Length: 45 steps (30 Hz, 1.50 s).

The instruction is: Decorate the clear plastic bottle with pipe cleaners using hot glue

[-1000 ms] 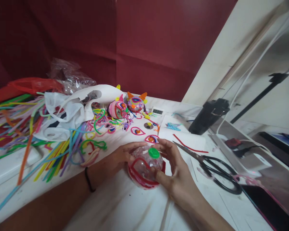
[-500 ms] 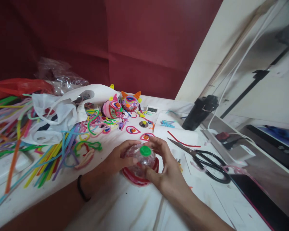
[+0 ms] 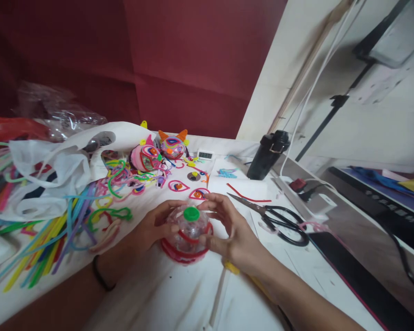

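Observation:
A clear plastic bottle top (image 3: 185, 232) with a green cap (image 3: 191, 214) stands upright on the white table. Fuzzy red pipe cleaner (image 3: 188, 257) rings its lower edge, and a thinner red strip crosses its front. My left hand (image 3: 153, 230) is closed round the bottle's left side, thumb at the front. From the right, my right hand (image 3: 232, 232) curves about it, thumb on the front near the red strip and fingers behind. Just beyond lie two eye-shaped pipe-cleaner pieces (image 3: 178, 186) with orange centres.
Scissors (image 3: 262, 210) with black handles and a red pipe cleaner (image 3: 244, 195) lie to the right. A black bottle (image 3: 267, 154), power strip (image 3: 300, 200) and phone (image 3: 345, 266) stand or lie farther right. Many pipe cleaners (image 3: 48, 239) spread left; two decorated heads (image 3: 174, 146) sit behind.
The view has turned right, so everything sits farther left in it. Both hands stay round the bottle top, and the red strip across its front shows more clearly.

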Tool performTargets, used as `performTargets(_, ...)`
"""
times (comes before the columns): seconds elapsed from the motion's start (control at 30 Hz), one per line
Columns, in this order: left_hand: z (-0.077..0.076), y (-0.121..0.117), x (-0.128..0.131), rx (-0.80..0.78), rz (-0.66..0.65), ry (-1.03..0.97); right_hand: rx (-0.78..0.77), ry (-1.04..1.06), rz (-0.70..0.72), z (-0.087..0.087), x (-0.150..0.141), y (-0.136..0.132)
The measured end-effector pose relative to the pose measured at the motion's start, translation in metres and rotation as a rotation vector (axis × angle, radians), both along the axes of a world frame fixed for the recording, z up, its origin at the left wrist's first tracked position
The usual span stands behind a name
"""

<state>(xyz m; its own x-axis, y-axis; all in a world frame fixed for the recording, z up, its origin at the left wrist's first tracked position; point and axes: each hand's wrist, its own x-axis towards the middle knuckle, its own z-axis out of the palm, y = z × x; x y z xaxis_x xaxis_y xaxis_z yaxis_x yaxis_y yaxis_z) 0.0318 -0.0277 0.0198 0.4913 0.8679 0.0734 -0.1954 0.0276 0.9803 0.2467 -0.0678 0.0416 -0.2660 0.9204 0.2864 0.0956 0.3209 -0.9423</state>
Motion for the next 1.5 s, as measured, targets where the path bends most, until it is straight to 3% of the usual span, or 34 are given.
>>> performTargets(0.37, -0.012, 0.009, -0.003, -0.023, -0.054, -0.06, -0.047, 0.067, 0.029, -0.002, 0.001, 0.01)
performTargets(0.7, -0.011, 0.006, -0.011, -0.038, -0.009, 0.017, -0.099, 0.038, 0.013, 0.007, 0.002, 0.016)
performTargets(0.87, -0.009, 0.009, -0.007, -0.077, 0.03, -0.043, -0.119, 0.05, 0.02, 0.005, 0.001, 0.024)
performTargets(1.17, 0.015, 0.002, 0.001, 0.381, 0.154, 0.414, -0.161, 0.072, -0.004, 0.011, -0.004, 0.031)
performTargets(1.5, 0.02, 0.005, -0.006, 0.295, 0.11, 0.443, -0.21, 0.205, 0.034, 0.008, -0.005, 0.04)
